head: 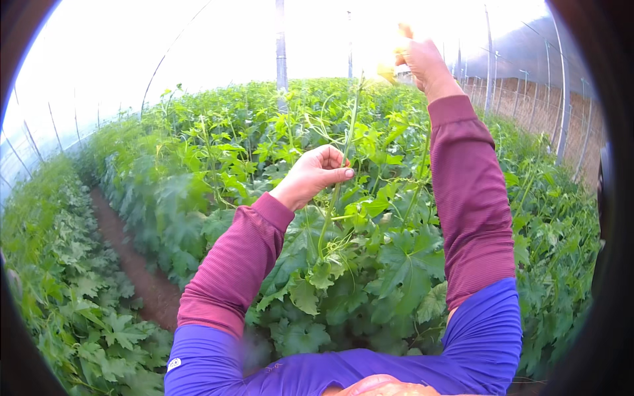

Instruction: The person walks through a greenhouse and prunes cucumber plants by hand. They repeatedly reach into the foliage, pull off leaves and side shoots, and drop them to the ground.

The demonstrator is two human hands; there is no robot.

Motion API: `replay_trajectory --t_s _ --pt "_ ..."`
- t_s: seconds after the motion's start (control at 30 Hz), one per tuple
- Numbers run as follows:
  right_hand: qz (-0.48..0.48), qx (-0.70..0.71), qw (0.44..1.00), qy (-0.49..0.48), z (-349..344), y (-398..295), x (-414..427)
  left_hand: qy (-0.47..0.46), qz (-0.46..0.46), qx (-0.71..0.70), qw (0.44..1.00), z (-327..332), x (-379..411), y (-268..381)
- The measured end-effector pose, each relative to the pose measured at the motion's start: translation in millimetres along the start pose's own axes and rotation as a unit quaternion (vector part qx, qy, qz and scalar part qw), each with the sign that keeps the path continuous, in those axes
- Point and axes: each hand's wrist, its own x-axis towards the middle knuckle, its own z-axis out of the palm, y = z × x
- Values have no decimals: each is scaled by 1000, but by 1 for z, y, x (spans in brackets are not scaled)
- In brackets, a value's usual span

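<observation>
My left hand (321,174) pinches an upright green vine stem (352,119) between thumb and curled fingers. The stem rises above the hand, with thin curling tendrils branching off near its upper part. Below the hand it runs down to a tangle of tendrils and lobed leaves (317,284). My right hand (421,62) is raised high at the upper right, its fingers curled and partly washed out by glare. A small pale piece (403,72) shows at its underside; what it is, and whether the hand grips it, cannot be made out.
Dense leafy vines (223,138) fill the ground ahead under a bright plastic-film greenhouse cover. A bare soil path (133,267) runs along the left. Metal posts (281,54) stand among the plants, with more poles (563,99) and a brown wall (530,99) at the right.
</observation>
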Motion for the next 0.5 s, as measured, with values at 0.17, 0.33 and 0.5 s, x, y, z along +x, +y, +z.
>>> replay_trajectory --t_s 0.17,0.33,0.5 --pt "-160 -132 975 82 -18 -20 -71 -5 23 -10 1000 11 6 -13" --pt "34 7 999 -4 -16 12 -91 -30 19 -41 999 27 -1 3" --pt "34 67 993 -94 -7 7 -97 -35 -9 -34 999 28 -10 13"
